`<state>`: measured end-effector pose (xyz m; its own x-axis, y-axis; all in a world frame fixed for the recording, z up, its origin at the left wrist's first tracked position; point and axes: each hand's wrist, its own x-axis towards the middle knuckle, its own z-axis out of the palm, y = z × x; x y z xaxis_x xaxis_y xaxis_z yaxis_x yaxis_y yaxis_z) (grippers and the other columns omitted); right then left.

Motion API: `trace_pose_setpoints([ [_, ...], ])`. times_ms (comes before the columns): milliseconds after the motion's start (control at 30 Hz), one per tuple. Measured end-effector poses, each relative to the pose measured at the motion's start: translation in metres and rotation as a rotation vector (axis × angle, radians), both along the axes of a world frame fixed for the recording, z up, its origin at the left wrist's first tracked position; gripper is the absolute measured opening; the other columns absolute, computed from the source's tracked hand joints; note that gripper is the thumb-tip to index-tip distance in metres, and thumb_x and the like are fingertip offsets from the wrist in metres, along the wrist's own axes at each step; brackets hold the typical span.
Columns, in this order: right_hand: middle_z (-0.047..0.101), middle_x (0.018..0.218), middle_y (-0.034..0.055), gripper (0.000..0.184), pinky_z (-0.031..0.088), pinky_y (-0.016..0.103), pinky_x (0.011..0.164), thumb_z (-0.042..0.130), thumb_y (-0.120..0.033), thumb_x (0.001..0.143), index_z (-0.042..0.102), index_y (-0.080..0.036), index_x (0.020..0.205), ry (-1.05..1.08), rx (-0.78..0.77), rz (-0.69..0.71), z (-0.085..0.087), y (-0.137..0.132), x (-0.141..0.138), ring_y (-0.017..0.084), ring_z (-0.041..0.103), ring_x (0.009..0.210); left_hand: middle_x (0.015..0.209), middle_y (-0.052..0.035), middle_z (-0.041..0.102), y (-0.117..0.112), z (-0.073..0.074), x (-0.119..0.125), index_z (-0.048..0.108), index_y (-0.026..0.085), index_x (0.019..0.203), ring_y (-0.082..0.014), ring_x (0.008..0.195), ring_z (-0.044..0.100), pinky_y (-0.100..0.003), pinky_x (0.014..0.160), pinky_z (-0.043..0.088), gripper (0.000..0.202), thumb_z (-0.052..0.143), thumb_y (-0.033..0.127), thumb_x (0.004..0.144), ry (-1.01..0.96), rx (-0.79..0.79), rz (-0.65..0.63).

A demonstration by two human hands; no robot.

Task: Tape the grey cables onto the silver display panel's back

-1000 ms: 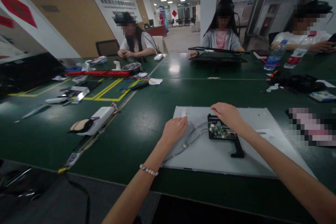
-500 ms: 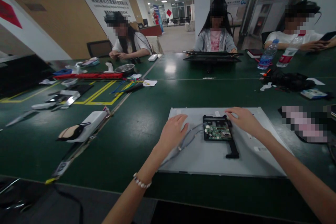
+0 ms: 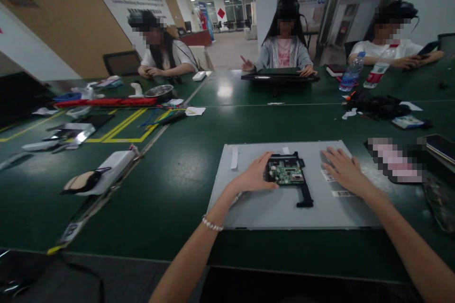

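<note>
Both hands have shifted: the left hand [image 3: 251, 176], fingers half-curled, now brackets the left of the board [image 3: 287, 176], within grasp; the right hand [image 3: 346, 173], empty, spreads over the panel [image 3: 265, 213].

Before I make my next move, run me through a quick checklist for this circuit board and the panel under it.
1. Panel lying flat on the table: ok.
2. Right hand free of objects: ok, fingers spread over the panel's right part.
3. Left hand firmly gripping the circuit board: cannot tell, though it is at the left edge.
4. Circuit board's left edge fully in sight: not ok, the left hand covers part.
5. Blue-labelled bottle and red-labelled bottle apart from the panel: ok.
</note>
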<state>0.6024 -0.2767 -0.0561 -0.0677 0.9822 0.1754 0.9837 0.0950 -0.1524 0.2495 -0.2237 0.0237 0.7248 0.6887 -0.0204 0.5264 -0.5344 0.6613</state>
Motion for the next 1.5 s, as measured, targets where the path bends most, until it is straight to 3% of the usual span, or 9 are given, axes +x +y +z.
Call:
trace_pose_setpoints([
  [233, 0.034, 0.156, 0.0099, 0.055, 0.028, 0.069, 0.104, 0.026, -0.046, 0.097, 0.038, -0.024, 0.147, -0.048, 0.006, -0.005, 0.000, -0.002, -0.005, 0.037, 0.027, 0.142, 0.157, -0.0253, 0.018, 0.001, -0.002, -0.001, 0.012, 0.010, 0.153, -0.0394, 0.144, 0.021, -0.057, 0.116, 0.022, 0.111, 0.074, 0.046, 0.068, 0.012, -0.005, 0.009],
  [500, 0.036, 0.156, 0.0083, 0.055, 0.030, 0.068, 0.103, 0.026, -0.047, 0.097, 0.038, -0.027, 0.147, -0.061, 0.007, -0.007, 0.000, -0.001, -0.004, 0.036, 0.028, 0.142, 0.155, -0.0224, 0.025, 0.002, -0.002, -0.002, 0.017, 0.015, 0.153, -0.0406, 0.142, 0.026, -0.061, 0.115, 0.024, 0.107, 0.075, 0.043, 0.067, -0.045, 0.014, 0.005],
  [767, 0.038, 0.154, 0.0088, 0.054, 0.031, 0.068, 0.103, 0.027, -0.048, 0.096, 0.039, -0.027, 0.145, -0.077, -0.001, -0.014, 0.000, 0.002, -0.004, 0.036, 0.029, 0.141, 0.156, -0.0214, 0.024, 0.003, -0.003, -0.002, 0.016, 0.017, 0.153, -0.0410, 0.142, 0.024, -0.062, 0.114, 0.024, 0.109, 0.075, 0.043, 0.066, -0.049, -0.005, 0.029],
  [900, 0.040, 0.153, 0.0092, 0.054, 0.031, 0.069, 0.102, 0.028, -0.048, 0.096, 0.041, -0.027, 0.144, -0.038, 0.007, -0.026, -0.004, 0.002, -0.002, 0.037, 0.030, 0.140, 0.156, -0.0226, 0.022, 0.002, -0.006, -0.003, 0.015, 0.015, 0.153, -0.0404, 0.143, 0.021, -0.061, 0.115, 0.021, 0.109, 0.075, 0.045, 0.067, -0.039, -0.011, 0.027],
  [1000, 0.045, 0.149, 0.0107, 0.053, 0.029, 0.069, 0.104, 0.029, -0.045, 0.096, 0.043, -0.025, 0.142, 0.057, 0.046, -0.048, 0.002, 0.003, -0.010, 0.036, 0.032, 0.140, 0.156, -0.0227, 0.023, 0.002, -0.009, -0.003, 0.014, 0.016, 0.153, -0.0415, 0.143, 0.021, -0.064, 0.114, 0.021, 0.111, 0.075, 0.044, 0.065, -0.045, -0.005, 0.036],
  [1133, 0.049, 0.146, 0.0105, 0.050, 0.032, 0.054, 0.112, 0.037, -0.041, 0.095, 0.047, -0.024, 0.141, 0.234, 0.104, 0.126, 0.031, 0.012, -0.043, 0.029, 0.036, 0.140, 0.156, -0.0222, 0.023, 0.003, -0.014, -0.002, 0.014, 0.017, 0.153, -0.0411, 0.143, 0.022, -0.063, 0.114, 0.022, 0.111, 0.076, 0.044, 0.064, -0.039, 0.006, 0.044],
  [1267, 0.052, 0.143, 0.0073, 0.043, 0.034, 0.053, 0.112, 0.046, -0.034, 0.093, 0.055, -0.026, 0.134, 0.299, 0.097, 0.344, 0.056, 0.034, -0.085, 0.027, 0.037, 0.139, 0.156, -0.0216, 0.022, 0.003, -0.015, -0.003, 0.014, 0.017, 0.152, -0.0405, 0.143, 0.022, -0.061, 0.115, 0.021, 0.111, 0.076, 0.047, 0.064, -0.036, 0.022, 0.045],
  [1367, 0.058, 0.136, 0.0067, 0.037, 0.036, 0.050, 0.111, 0.051, -0.028, 0.091, 0.063, -0.027, 0.126, 0.298, 0.072, 0.431, 0.058, 0.054, -0.105, 0.026, 0.044, 0.134, 0.156, -0.0216, 0.022, 0.002, -0.015, -0.003, 0.014, 0.016, 0.152, -0.0391, 0.144, 0.021, -0.058, 0.116, 0.021, 0.112, 0.076, 0.048, 0.065, -0.036, 0.028, 0.042],
  [1500, 0.066, 0.122, 0.0076, 0.030, 0.045, 0.049, 0.102, 0.053, -0.023, 0.090, 0.070, -0.027, 0.114, 0.301, 0.057, 0.437, 0.049, 0.072, -0.111, 0.025, 0.058, 0.117, 0.156, -0.0211, 0.023, 0.001, -0.015, -0.004, 0.016, 0.017, 0.152, -0.0394, 0.143, 0.023, -0.059, 0.115, 0.022, 0.111, 0.076, 0.049, 0.064, -0.046, 0.031, 0.037],
])
